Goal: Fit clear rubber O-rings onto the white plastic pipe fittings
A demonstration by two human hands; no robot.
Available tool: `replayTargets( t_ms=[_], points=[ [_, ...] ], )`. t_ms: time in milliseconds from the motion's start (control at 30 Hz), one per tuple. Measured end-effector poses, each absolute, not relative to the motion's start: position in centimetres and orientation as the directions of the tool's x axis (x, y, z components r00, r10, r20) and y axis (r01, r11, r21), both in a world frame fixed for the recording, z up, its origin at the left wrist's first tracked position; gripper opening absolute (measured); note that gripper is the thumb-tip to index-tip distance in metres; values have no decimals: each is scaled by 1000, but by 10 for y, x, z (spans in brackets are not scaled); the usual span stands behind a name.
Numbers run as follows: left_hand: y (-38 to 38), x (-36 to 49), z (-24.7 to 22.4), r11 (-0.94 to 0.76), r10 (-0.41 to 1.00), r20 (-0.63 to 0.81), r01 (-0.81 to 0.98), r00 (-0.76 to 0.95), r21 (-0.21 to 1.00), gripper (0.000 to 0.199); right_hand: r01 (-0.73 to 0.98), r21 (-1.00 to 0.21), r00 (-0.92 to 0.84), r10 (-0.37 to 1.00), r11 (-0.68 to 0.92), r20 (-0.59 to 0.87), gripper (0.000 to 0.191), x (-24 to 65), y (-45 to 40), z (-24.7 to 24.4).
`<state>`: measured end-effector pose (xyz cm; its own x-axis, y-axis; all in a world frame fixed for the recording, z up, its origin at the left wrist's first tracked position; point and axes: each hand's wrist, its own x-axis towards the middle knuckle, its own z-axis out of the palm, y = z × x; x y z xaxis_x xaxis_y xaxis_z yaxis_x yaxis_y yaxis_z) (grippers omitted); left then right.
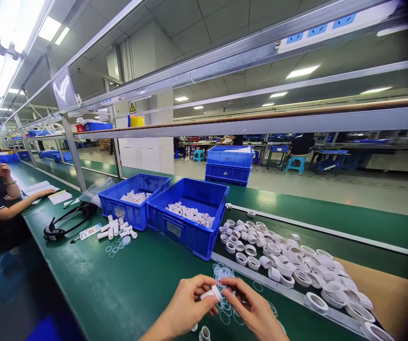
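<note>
The left hand (188,303) holds a small white fitting (211,294) over the near part of the green bench (147,279), its grip pinching the ribbed body between thumb and fingers. The right hand (251,308) is at the fitting's wider end, finger and thumb bent close to the rim — whether its grip has closed on anything, I cannot tell.

The fitting looks like moulded plastic: probably light, stiff and not very fragile, though its smooth rim may slide a little under the fingertips. The ribbed body seems the surest place to take hold, leaving the rim free.

Just beyond the hands lies a loose tangle of pale thin rings (221,271); these look soft, nearly weightless and apt to cling together, so one is best picked up by its edge. To the right is a heap of white collars (282,258) — light and rigid, by their look. A blue bin (189,237) with small white parts (191,214) stands beyond the tangle.
</note>
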<state>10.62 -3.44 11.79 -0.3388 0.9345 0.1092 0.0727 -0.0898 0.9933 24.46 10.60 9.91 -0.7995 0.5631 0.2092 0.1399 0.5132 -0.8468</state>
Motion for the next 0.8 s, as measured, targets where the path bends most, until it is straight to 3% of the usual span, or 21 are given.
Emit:
replayTargets(
  t_ms=[233, 300, 433, 567, 700, 800],
  points=[
    [-38, 107, 115, -91, 910, 240, 402, -338, 911, 28, 66, -863, -820, 520, 501, 240, 33, 246, 87, 111],
    [-38, 107, 115, -108, 911, 254, 407, -325, 907, 26, 37, -830, -833, 476, 556, 282, 33, 248, 80, 116],
    [-35, 106, 114, -94, 908, 134, 121, -396, 988, 30, 42, -731, -837, 424, 681, 347, 34, 251, 71, 122],
    [-29, 107, 109, -150, 915, 81, -145, -396, 978, 43, 134, -705, -815, 483, 696, 322, 37, 252, 76, 117],
    [-26, 110, 107, -196, 936, 97, -270, -338, 943, 48, 196, -769, -795, 557, 608, 238, 39, 253, 83, 116],
    [-25, 112, 108, -198, 953, 105, -322, -283, 926, 47, 149, -863, -788, 585, 483, 192, 33, 253, 83, 121]
  ],
)
